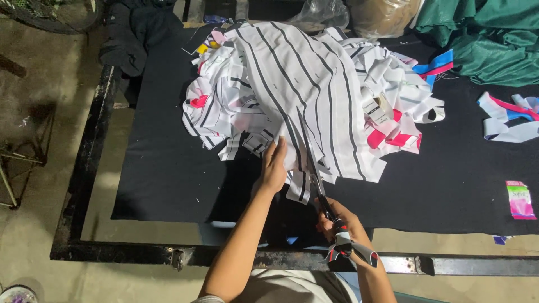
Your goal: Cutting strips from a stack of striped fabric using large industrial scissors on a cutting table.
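Observation:
A white cloth with thin black stripes (314, 95) lies over a heap of white, pink and black fabric scraps (387, 106) on a black-covered table (168, 168). My left hand (274, 165) rests flat on the near edge of the striped cloth, holding it down. My right hand (337, 221) grips the handles of a pair of scissors (315, 174), whose blades reach up into the cloth along a black stripe. A strip of striped fabric (351, 249) is wound around the scissor handles by my wrist.
Green fabric (488, 39) is bunched at the back right. Loose blue, pink and white strips (508, 118) and a small pink packet (519, 199) lie on the right. Dark clothing (132, 33) hangs at the back left. The table's rusty metal frame (168, 255) borders the near edge.

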